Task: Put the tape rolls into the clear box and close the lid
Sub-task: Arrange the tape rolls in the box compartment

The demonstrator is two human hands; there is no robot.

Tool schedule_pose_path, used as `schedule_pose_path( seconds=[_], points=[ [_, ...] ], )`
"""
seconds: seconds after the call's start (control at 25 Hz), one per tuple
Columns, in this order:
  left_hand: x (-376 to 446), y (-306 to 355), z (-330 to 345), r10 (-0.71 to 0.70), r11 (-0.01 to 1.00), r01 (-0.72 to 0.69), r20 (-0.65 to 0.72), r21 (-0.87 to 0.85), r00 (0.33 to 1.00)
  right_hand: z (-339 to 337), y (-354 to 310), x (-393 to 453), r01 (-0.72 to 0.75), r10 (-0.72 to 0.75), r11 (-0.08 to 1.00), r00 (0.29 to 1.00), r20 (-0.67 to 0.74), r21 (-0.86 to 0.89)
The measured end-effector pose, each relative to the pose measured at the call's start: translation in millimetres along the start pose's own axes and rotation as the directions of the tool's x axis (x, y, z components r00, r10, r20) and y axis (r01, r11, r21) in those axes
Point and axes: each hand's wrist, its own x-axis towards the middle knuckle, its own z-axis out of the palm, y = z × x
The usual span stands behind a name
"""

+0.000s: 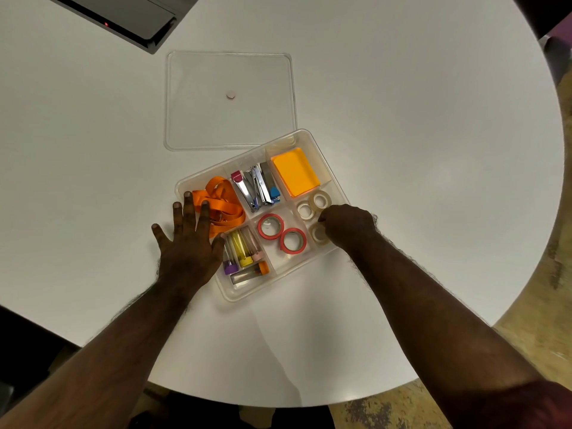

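While my left hand [188, 243] lies flat with its fingers [188, 209] spread wide, palm down, it presses across the left rim of the clear box [332, 178] and partly onto the white desk [418, 150], gripping nothing. My right hand [348, 226] reaches into the box's right front compartment, its fingers curled down around a pale clear tape roll [318, 234]; I cannot tell whether they actually pinch the roll or only touch it, since the knuckles hide the tips. Two more pale tape rolls [312, 205] sit just beyond that hand in the same compartment, side by side and touching. In the middle front compartment I see two red-edged tape rolls [281, 233], one leaning against the other. An orange ribbon [223, 209] is bunched in the left compartment, partly under my left fingers. Staplers [257, 187] fill the middle rear compartment, and an orange pad of notes [295, 171] sits in the right rear one. Small tubes with coloured caps [243, 252] lie in the front left compartment beside my left thumb. The box sits turned at an angle on the desk. Its clear lid [229, 99] lies flat on the desk just behind the box, off it, with a small round knob at its centre. A grey device [123, 17] sits at the far left edge of the desk.
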Motion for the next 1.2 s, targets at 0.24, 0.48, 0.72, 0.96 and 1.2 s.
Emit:
schedule_pose_path(
  seconds=[0.24,0.48,0.72,0.96,1.2],
  points=[
    [1,-1,0,-0.002,1.0,0.002,0.003,-0.008,1.0,1,2,-2,-0.009,0.009,1.0,1.0,-0.018,-0.002],
    [2,-1,1,-0.001,1.0,0.001,0.004,-0.011,1.0,7,6,-3,-0.054,0.055,0.998,0.995,-0.086,0.014],
    [1,-2,2,0.004,1.0,-0.004,0.001,-0.013,1.0,8,8,-8,-0.028,0.032,0.999,0.993,-0.115,0.037],
    [2,-2,3,-0.004,1.0,0.004,-0.002,0.0,1.0,-5,11,-6,-0.038,0.074,0.99,0.962,-0.264,0.139],
    [3,-3,2,-0.005,1.0,0.005,0.002,-0.005,1.0,-4,-8,-1,0.025,-0.031,0.999,0.959,-0.282,-0.024]
  ],
)
